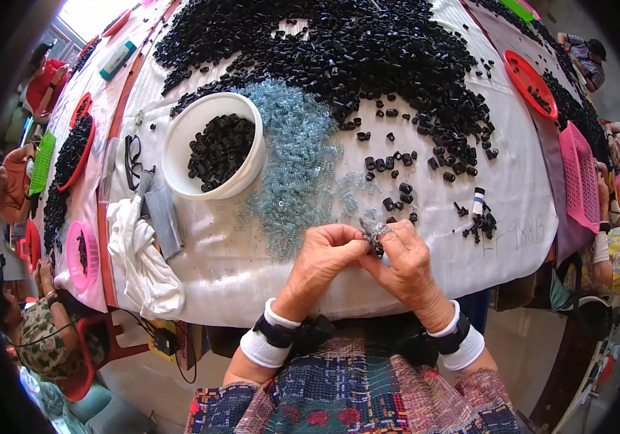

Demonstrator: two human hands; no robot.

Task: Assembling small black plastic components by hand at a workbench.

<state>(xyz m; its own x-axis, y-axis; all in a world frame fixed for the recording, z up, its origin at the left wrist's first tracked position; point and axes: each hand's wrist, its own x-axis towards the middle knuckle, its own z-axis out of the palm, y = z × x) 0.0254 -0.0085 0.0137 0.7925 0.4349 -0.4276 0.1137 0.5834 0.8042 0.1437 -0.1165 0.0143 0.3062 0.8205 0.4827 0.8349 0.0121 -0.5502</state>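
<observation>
Both hands meet low over the white cloth near the table's front edge. My left hand [324,257] is closed, thumb and forefinger pinched together at a spot whose contents are hidden. My right hand [405,260] closes its fingers around a small cluster of shiny clear and black pieces [375,230]. Just beyond the fingertips lie loose short black plastic caps [400,195]. To the left of them spreads a heap of small pale-blue transparent rings [292,166]. A white bowl [171,155] beside that heap contains more black caps [223,148].
A large mound of black caps [368,54] covers the far table. Eyeglasses [133,163] and a white cloth [140,253] lie left. A small white-and-blue cylinder [478,201] stands right, among thin black pieces. Red trays [531,83] and pink baskets [578,173] line the sides, where other people sit.
</observation>
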